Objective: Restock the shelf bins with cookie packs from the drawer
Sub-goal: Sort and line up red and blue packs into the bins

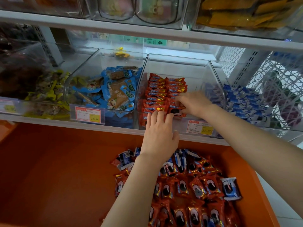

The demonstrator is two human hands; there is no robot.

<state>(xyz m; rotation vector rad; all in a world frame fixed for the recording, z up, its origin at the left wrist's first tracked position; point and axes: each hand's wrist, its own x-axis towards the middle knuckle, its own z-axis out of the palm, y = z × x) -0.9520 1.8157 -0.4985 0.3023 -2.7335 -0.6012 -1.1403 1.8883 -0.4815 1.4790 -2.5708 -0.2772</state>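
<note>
My right hand (194, 102) pinches a red cookie pack (176, 110) at the front of the clear bin (178, 63). My left hand (159, 131), fingers straight, steadies the rows. I'd seat it upright and flush; more lie in the drawer (65, 161).

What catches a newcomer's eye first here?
Two hands meet at the front of the clear bin: the left hand presses on rows of red cookie packs, the blurred right hand pinches one pack. Below, the orange drawer holds a heap of loose packs.
</note>
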